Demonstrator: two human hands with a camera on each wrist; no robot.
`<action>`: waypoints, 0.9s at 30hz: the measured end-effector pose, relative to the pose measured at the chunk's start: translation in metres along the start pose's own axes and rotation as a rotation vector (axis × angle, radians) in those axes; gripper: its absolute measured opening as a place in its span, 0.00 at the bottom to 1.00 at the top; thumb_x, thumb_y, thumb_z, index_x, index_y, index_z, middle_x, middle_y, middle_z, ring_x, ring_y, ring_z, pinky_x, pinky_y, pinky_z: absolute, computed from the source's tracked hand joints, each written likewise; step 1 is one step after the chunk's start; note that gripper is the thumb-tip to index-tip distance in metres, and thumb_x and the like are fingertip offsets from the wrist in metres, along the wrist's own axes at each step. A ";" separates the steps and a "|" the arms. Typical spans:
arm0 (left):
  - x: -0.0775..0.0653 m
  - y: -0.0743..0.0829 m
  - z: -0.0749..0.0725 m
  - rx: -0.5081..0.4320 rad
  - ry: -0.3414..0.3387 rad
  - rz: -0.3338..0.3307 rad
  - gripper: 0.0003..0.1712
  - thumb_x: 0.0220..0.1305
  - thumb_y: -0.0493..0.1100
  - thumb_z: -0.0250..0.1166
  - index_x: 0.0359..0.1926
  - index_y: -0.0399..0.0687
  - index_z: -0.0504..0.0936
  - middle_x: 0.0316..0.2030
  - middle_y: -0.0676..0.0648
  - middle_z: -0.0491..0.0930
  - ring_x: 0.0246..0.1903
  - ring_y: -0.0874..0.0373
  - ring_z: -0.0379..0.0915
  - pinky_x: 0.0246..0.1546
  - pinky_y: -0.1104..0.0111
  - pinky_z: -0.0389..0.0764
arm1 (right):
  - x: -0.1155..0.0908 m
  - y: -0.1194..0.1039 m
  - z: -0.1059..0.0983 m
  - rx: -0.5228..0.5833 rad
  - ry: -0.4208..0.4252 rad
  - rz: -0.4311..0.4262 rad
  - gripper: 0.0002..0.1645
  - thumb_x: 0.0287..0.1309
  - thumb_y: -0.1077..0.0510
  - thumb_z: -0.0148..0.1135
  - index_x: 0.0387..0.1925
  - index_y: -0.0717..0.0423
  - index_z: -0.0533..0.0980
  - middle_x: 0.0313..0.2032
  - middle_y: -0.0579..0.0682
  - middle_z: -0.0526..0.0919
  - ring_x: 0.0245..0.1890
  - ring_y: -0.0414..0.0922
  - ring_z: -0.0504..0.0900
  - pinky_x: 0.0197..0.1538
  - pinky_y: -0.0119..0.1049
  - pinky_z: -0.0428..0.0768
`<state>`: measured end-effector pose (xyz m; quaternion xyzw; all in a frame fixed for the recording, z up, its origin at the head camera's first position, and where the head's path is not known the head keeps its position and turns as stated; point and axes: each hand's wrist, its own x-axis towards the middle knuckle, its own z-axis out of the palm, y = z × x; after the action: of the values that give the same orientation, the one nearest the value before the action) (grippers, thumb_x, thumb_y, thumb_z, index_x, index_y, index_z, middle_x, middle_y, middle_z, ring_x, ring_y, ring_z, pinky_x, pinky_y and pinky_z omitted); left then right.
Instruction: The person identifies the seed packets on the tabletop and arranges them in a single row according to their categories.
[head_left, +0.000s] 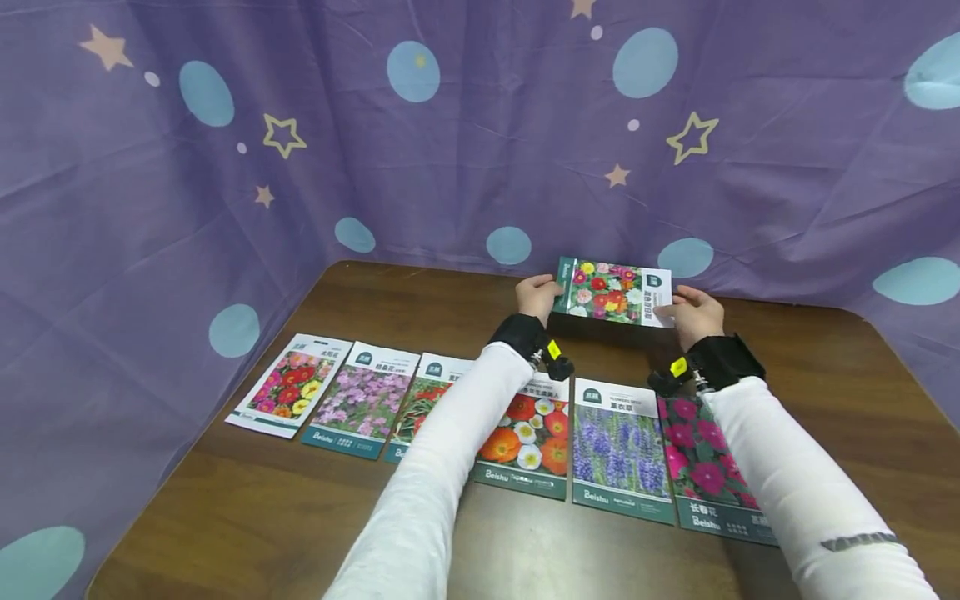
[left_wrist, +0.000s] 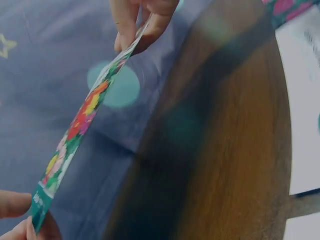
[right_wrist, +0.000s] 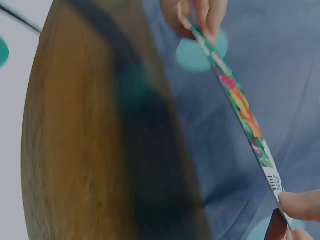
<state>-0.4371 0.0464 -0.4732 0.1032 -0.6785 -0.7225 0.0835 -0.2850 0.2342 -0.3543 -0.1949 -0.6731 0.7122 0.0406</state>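
A seed packet (head_left: 611, 292) with red, yellow and pink flowers is held sideways above the back of the table. My left hand (head_left: 537, 297) pinches its green end, and my right hand (head_left: 694, 315) pinches its white end. In the left wrist view the packet (left_wrist: 80, 125) appears nearly edge-on, with left fingers (left_wrist: 15, 204) at the lower end. The right wrist view shows the packet (right_wrist: 245, 112) as a thin strip, the right thumb (right_wrist: 300, 204) pressing on its printed face. A dark shadow lies on the wood beneath it.
A row of seed packets lies across the table (head_left: 247, 508): a mixed-flower packet (head_left: 288, 385) at the far left, a pink one (head_left: 363, 400), poppies (head_left: 525, 437), lavender (head_left: 621, 450) and magenta flowers (head_left: 705, 458). My forearms pass over parts of the row. A purple curtain (head_left: 465, 167) hangs behind.
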 end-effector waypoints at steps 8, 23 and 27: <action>-0.122 0.118 -0.058 -0.123 -0.156 -0.062 0.20 0.52 0.26 0.61 0.49 0.31 0.77 0.42 0.38 0.79 0.37 0.56 0.76 0.39 0.69 0.78 | -0.033 -0.015 -0.016 0.077 -0.252 -0.027 0.47 0.52 0.66 0.62 0.69 0.61 0.48 0.51 0.53 0.70 0.43 0.37 0.75 0.39 0.21 0.75; -0.178 0.123 -0.129 -0.124 -0.541 -0.021 0.13 0.57 0.27 0.59 0.44 0.26 0.74 0.26 0.53 0.76 0.27 0.65 0.76 0.42 0.64 0.79 | -0.102 -0.005 -0.035 0.140 -0.401 -0.171 0.21 0.53 0.63 0.63 0.49 0.51 0.69 0.37 0.42 0.79 0.35 0.35 0.80 0.35 0.26 0.78; -0.191 0.108 -0.141 -0.066 -0.574 -0.023 0.08 0.58 0.28 0.59 0.40 0.28 0.75 0.24 0.54 0.75 0.28 0.65 0.75 0.42 0.64 0.79 | -0.097 0.020 -0.042 0.070 -0.404 -0.194 0.21 0.53 0.62 0.63 0.50 0.53 0.71 0.36 0.44 0.80 0.35 0.37 0.80 0.34 0.28 0.78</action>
<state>-0.2178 -0.0461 -0.3667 -0.1005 -0.6494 -0.7446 -0.1168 -0.1779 0.2409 -0.3532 0.0187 -0.6579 0.7526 -0.0198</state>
